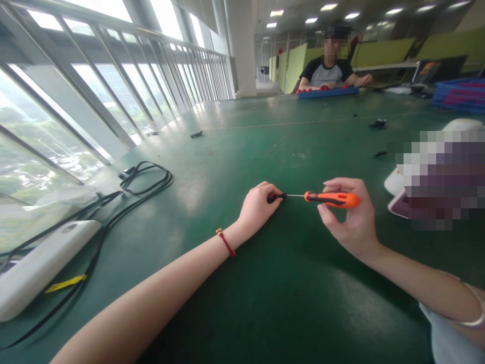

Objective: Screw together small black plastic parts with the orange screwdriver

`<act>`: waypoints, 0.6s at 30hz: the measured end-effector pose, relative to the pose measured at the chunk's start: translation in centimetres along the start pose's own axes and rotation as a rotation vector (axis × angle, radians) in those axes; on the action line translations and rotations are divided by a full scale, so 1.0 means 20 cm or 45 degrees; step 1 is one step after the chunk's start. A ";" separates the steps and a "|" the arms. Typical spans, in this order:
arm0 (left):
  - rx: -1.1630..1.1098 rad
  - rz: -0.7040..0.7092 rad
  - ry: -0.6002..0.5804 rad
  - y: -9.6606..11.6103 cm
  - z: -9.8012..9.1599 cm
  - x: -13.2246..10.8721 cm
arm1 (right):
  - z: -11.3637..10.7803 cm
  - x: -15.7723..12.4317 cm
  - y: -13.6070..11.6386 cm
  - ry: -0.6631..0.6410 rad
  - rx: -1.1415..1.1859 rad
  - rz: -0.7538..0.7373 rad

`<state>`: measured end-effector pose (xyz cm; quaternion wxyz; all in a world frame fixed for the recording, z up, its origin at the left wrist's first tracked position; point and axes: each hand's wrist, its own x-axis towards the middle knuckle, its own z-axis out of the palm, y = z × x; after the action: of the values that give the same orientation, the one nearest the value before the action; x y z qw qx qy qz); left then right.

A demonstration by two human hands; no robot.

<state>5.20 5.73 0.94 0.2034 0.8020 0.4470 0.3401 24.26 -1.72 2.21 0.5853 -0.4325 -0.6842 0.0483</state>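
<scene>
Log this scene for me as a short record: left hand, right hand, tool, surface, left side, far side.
Left hand: pinching a small black part
Right hand: holding a screwdriver by its orange-and-black handle
Tool: shaft roughly level, pointing at the black part; tip contact too small to tell
Surface: green table
Left side: long white object, black cable, yellow strip
Far side: another person behind a blue tray

The right hand (359,222) holds a screwdriver (333,199), apparently touching the black piece (281,195) in the left hand (257,208).
</scene>
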 end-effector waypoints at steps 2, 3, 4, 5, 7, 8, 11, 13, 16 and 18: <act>0.006 0.003 -0.002 0.00 0.00 0.00 | 0.00 0.00 0.00 -0.052 0.004 0.013; 0.005 0.003 -0.005 0.00 0.00 0.00 | 0.00 0.00 0.00 -0.095 -0.016 0.038; 0.004 0.002 -0.009 0.00 0.00 0.00 | 0.00 0.00 0.00 -0.128 -0.040 0.064; 0.006 0.000 -0.011 0.00 0.00 0.00 | 0.00 0.00 -0.01 -0.134 -0.059 0.079; 0.016 0.002 -0.012 0.00 0.00 0.00 | 0.00 0.00 -0.01 -0.070 -0.045 0.068; 0.022 0.004 -0.011 0.00 0.00 0.00 | 0.00 0.00 0.00 -0.024 -0.019 0.046; 0.019 0.003 -0.008 0.00 0.00 0.00 | 0.00 0.01 0.00 0.011 0.013 0.009; 0.006 -0.001 -0.007 0.00 0.00 0.00 | 0.00 0.01 0.00 -0.055 -0.050 0.038; 0.006 0.003 -0.008 0.00 0.00 0.00 | 0.00 0.00 0.00 -0.073 -0.099 0.069; 0.021 0.008 -0.008 0.00 0.00 0.00 | 0.00 0.00 0.00 -0.003 -0.028 0.046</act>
<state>5.21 5.76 0.89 0.1971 0.8060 0.4467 0.3346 24.31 -1.69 2.26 0.5788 -0.4511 -0.6774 0.0519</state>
